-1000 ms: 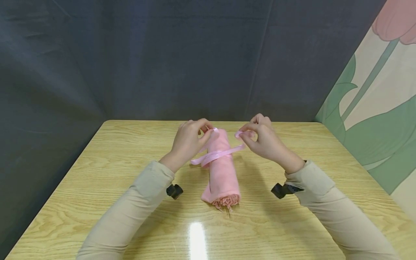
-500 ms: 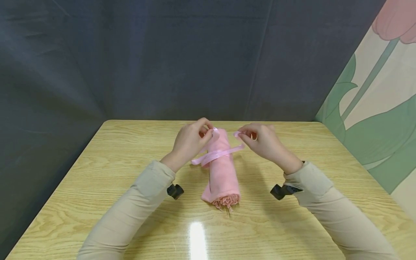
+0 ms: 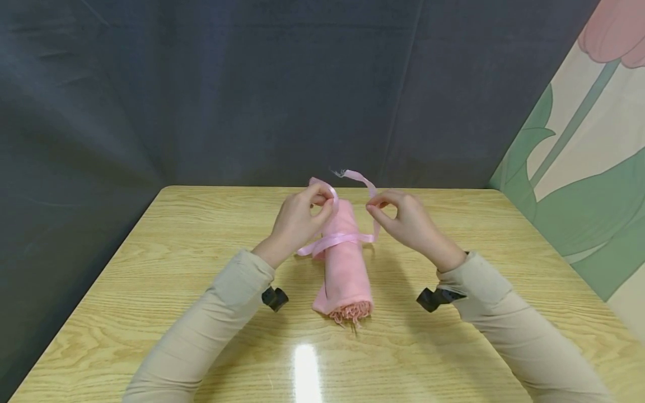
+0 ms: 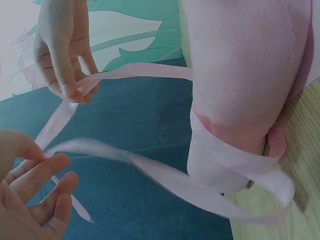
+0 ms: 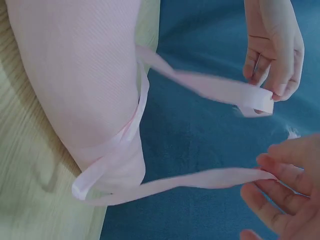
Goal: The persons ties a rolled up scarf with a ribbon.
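Observation:
A rolled pink scarf (image 3: 346, 274) with a fringed near end lies lengthwise on the table. Around its middle passes a pink satin ribbon (image 3: 336, 240), crossing on top. Thumb and forefinger of my left hand (image 3: 297, 218) pinch one ribbon length at the roll's far left. My right hand (image 3: 407, 221) pinches the other length to the right of the roll, and its frayed end arcs up above the fingers. In the left wrist view the ribbon (image 4: 160, 175) runs from the left hand (image 4: 32, 187) to the scarf. The right wrist view shows the ribbon (image 5: 215, 178) reaching the right fingers (image 5: 275, 192).
The wood-grain table (image 3: 201, 268) extends on both sides of the roll. Behind it hangs a dark curtain (image 3: 282, 101), and a tulip-patterned panel (image 3: 594, 196) stands at the right. A black wrist camera (image 3: 274, 298) is strapped below the left cuff.
The right ribbon length now stands up in an arc above the right hand, its frayed end showing. An end also sticks up above the left hand. The scarf roll has stayed put.

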A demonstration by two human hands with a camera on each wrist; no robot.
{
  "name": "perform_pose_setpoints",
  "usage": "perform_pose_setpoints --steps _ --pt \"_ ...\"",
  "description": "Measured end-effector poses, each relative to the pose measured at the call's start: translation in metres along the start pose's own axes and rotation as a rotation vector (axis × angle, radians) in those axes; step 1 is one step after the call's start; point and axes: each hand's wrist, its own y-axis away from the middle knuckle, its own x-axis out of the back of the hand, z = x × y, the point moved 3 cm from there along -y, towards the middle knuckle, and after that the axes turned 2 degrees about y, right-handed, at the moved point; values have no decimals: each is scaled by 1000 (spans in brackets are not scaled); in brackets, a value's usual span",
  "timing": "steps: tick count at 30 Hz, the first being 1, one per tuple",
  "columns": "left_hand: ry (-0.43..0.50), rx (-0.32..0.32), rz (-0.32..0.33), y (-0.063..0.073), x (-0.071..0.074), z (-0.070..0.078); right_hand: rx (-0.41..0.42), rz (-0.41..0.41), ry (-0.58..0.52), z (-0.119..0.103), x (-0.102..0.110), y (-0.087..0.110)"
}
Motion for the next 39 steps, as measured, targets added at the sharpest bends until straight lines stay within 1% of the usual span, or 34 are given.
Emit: perform_pose_setpoints --steps 4,9,15,19,27,34,39 --pt "23 -19 20 0 -1 1 6 26 -45 0 -3 -1" --pt "36 -50 44 0 -2 2 4 40 -114 -1 -5 -2" --pt "73 -68 53 -1 -3 2 -7 20 -147 -3 -8 -4" --pt "101 -100 51 -1 -4 5 -13 -3 -188 -5 -10 -4" --pt "169 -157 40 -2 -8 9 7 -10 -242 -7 -13 -5" --pt "197 -155 33 -1 -11 10 41 -23 -260 -9 -15 -6" --pt "217 -176 34 -1 -12 11 49 -36 -277 -11 -15 -6"
